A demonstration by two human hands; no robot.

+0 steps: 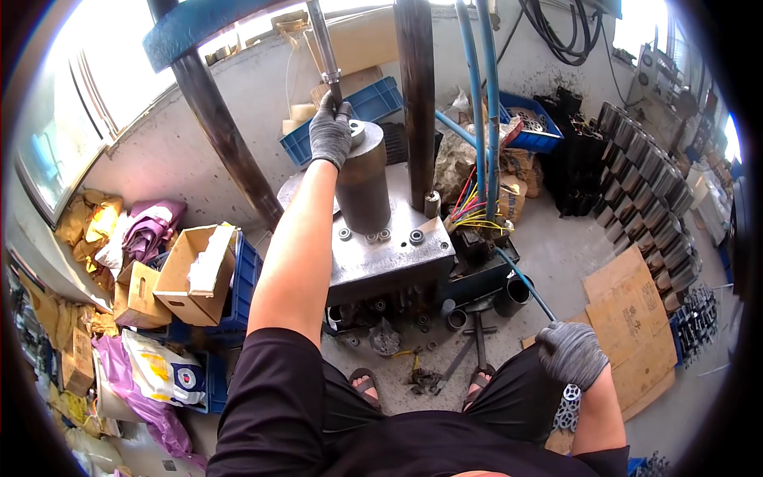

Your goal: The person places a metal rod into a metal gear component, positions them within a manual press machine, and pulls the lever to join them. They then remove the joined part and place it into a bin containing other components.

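Note:
My left hand [330, 137], in a grey knit glove, reaches up with its fingers around the dark lower end of an upright steel rod [323, 44]. Just beside it stands a thick dark metal cylinder [364, 191], with a small bright ring [358, 133] on its top. The cylinder rests on a steel press table [389, 266], where several small bearings [416, 237] lie near its foot. At the right, my gloved right hand [571, 354] is closed on the end of a thin blue lever [526, 278] that slants up toward the machine.
Dark press columns [417, 103] and blue pipes [492, 111] rise around the table. Cardboard boxes [195, 274] and bags fill the left. Stacked metal cylinders [644, 191] and flat cardboard [632, 334] occupy the right. A hammer-like tool [479, 338] and loose parts lie by my feet.

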